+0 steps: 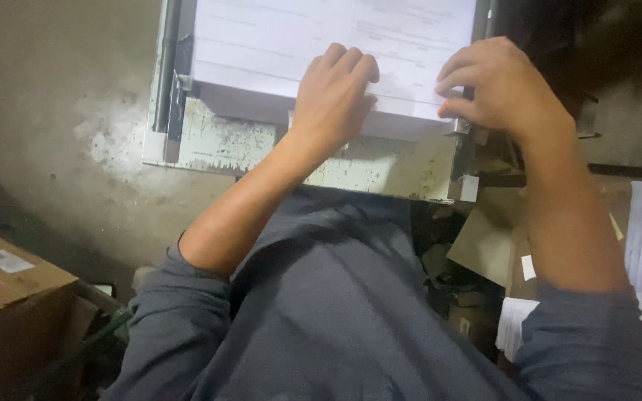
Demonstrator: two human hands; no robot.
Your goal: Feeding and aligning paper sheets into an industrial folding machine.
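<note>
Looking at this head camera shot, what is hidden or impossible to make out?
- Paper stack: its far part is cut off by the top edge of the head view.
- Print on the top sheet: too faint and blurred to make out.
- Sheet area under the left hand and right hand: covered by them.
- Worn metal table: its near part is hidden behind the person's grey shirt.
- Dark top-right corner: too dim to tell.

The paper stack (336,44) runs off the top edge; its near edge is partly hidden under the left hand (332,93) and right hand (499,85). Its print is blurred.
</note>
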